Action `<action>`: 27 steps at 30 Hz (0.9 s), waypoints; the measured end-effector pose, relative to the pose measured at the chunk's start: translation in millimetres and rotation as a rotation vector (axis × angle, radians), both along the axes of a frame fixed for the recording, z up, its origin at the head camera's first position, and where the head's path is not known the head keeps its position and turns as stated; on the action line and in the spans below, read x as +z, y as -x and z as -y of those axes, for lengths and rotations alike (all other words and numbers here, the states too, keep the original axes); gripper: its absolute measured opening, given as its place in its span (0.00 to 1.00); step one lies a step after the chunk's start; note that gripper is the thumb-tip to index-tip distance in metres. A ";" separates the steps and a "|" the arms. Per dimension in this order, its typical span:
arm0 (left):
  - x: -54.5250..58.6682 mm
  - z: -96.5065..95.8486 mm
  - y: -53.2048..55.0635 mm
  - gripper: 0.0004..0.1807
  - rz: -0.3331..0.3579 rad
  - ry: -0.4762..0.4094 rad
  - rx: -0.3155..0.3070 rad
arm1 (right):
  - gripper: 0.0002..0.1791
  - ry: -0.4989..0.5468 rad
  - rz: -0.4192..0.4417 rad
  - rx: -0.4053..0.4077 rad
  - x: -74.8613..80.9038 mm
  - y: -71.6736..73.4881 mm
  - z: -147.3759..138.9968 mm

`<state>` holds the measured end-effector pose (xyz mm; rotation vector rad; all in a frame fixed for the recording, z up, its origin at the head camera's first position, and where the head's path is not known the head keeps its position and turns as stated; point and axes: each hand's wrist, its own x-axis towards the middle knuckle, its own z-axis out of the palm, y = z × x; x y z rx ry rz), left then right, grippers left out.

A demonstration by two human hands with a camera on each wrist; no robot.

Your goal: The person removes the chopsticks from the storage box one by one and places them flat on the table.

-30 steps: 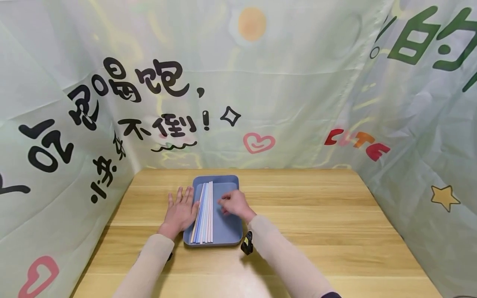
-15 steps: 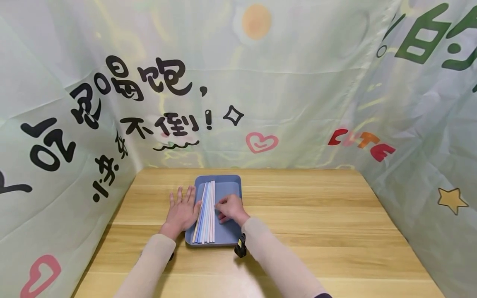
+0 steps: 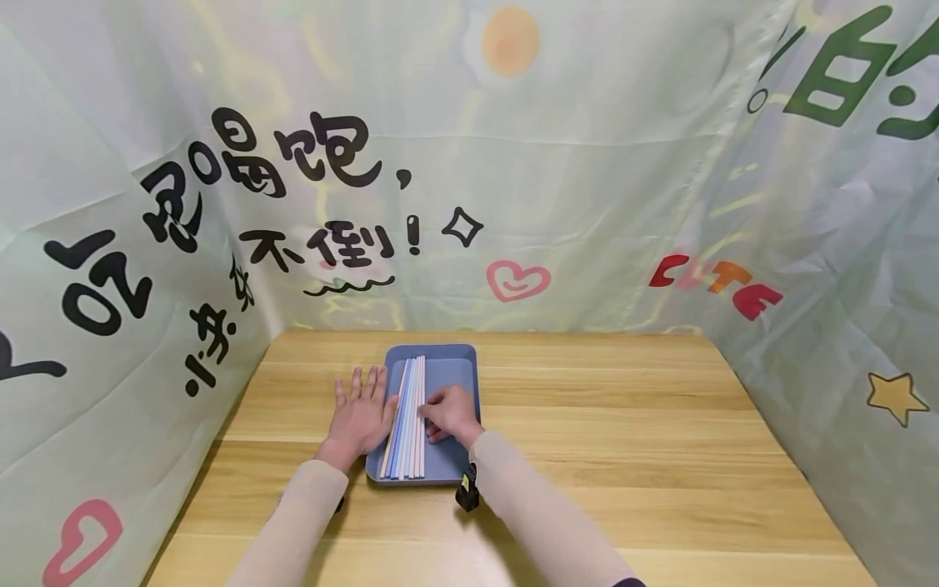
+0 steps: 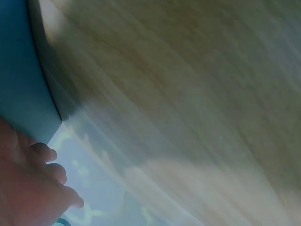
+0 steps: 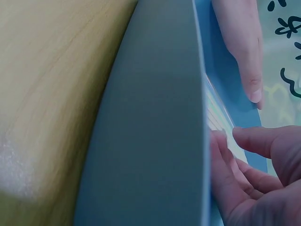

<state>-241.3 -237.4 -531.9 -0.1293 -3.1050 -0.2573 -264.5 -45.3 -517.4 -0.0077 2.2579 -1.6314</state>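
Observation:
Several long, thin pastel chopsticks (image 3: 403, 424), in pale blue, white, pink and orange, lie side by side in the left half of a blue-grey tray (image 3: 451, 466). My left hand (image 3: 358, 422) is spread flat at the tray's left edge, thumb reaching over the rim beside the chopsticks. From the right, my right hand (image 3: 451, 412) reaches into the tray, thumb and forefinger at the rightmost chopstick. In the right wrist view, a small gap shows between the thumb (image 5: 256, 140) and forefinger tip, with chopsticks behind it. The left wrist view catches only part of the left hand (image 4: 33, 188).
The tray stands on a wooden table (image 3: 601, 440), left of the middle. A printed cloth (image 3: 587, 187) hangs behind and along both sides of the table. A black wrist camera (image 3: 467, 489) sits under the right sleeve, near the tray's front right corner.
My right hand has moved left and slightly toward me, from the tray's bare right part to the chopsticks. The left hand keeps its place. The head view has shifted a little.

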 end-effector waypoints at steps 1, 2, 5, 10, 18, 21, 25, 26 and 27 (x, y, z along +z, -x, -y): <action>0.2 -0.1 -0.2 0.39 0.002 -0.004 0.000 | 0.08 0.004 0.003 -0.001 -0.1 -0.1 0.0; 0.4 -0.2 -0.2 0.39 0.005 -0.004 -0.001 | 0.08 0.009 0.008 -0.004 -0.1 -0.1 0.4; 0.7 -0.6 -0.5 0.39 0.006 -0.013 -0.003 | 0.08 0.015 0.017 -0.011 -1.5 0.6 1.3; 1.3 -0.5 -0.6 0.38 0.001 -0.013 0.001 | 0.09 0.019 0.027 -0.020 -3.3 2.6 2.6; 0.4 0.0 0.0 0.38 -0.006 -0.001 -0.004 | 0.13 0.035 0.032 -0.027 -4.3 1.9 3.2; -0.3 0.5 0.4 0.38 -0.003 -0.002 -0.008 | 0.14 0.046 0.033 -0.026 -4.3 1.3 2.9; -1.3 0.9 1.2 0.38 -0.002 0.001 -0.010 | 0.15 0.055 0.039 -0.027 -2.1 -0.4 1.7; -1.7 1.0 1.5 0.38 -0.002 0.002 -0.009 | 0.14 0.054 0.036 -0.026 -1.3 -1.0 1.2; -1.8 1.0 1.5 0.38 -0.004 0.000 -0.009 | 0.14 0.052 0.032 -0.026 -0.2 -1.5 0.6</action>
